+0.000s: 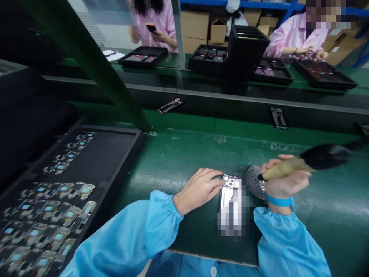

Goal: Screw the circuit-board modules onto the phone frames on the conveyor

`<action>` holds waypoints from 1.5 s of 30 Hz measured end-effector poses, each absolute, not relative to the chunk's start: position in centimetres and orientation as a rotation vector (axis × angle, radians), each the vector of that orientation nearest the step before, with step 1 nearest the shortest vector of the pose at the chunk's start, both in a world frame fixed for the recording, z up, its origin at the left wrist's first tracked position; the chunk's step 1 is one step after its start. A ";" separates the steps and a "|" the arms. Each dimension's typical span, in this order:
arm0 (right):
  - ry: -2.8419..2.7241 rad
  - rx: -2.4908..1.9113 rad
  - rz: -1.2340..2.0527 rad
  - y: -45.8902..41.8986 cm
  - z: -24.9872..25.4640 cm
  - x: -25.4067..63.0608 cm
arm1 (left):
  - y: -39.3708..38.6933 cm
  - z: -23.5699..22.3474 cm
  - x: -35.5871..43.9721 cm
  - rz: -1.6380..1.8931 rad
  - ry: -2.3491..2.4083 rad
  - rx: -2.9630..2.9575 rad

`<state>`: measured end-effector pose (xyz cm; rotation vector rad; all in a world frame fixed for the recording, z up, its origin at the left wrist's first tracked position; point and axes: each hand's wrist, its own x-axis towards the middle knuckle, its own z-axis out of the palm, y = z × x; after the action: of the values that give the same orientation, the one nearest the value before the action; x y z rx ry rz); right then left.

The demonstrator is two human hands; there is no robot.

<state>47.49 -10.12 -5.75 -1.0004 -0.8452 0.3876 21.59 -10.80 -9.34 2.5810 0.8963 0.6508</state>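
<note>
My left hand rests on the green mat, its fingertips pressed against the top left corner of a phone frame lying flat in front of me. My right hand is wrapped round a powered screwdriver with a tan grip and black body, held nearly level, its tip pointing left towards the phone frame. Under that hand sits a small round metal dish. Both arms wear blue sleeves, and a blue band circles the right wrist.
A black tray at my left holds several small camera-like parts. Two phone frames lie on the conveyor beyond. Black trays and a stack of them stand across it, where two people in pink work.
</note>
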 end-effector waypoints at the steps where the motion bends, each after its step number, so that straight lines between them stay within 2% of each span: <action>1: -0.831 -0.977 0.376 -10.3 -5.3 47.0 | -10.8 -9.2 21.6 0.639 0.889 2.582; 5: -0.880 -0.907 0.462 -10.7 -4.3 43.5 | -10.8 -8.9 21.9 0.578 0.888 2.583; 10: -1.027 -0.919 0.627 -10.4 -6.0 40.0 | -10.7 -8.8 22.0 0.549 0.894 2.593; 26: -1.094 -0.911 0.651 -10.4 -7.6 39.4 | -10.7 -8.8 22.0 0.547 0.892 2.633; 29: -0.984 -0.919 0.582 -10.0 -6.4 40.8 | -10.7 -8.9 21.8 0.585 0.888 2.619; 34: -0.823 -1.014 0.279 -9.4 -5.4 46.1 | -10.6 -9.2 21.7 0.625 0.864 2.632; 45: -0.835 -1.007 0.313 -8.8 -7.2 47.7 | -10.7 -9.5 21.5 0.621 0.896 2.593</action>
<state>47.71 -8.78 -7.21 -1.0071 -0.8351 0.3135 21.51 -10.67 -9.45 2.5927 0.8956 0.6214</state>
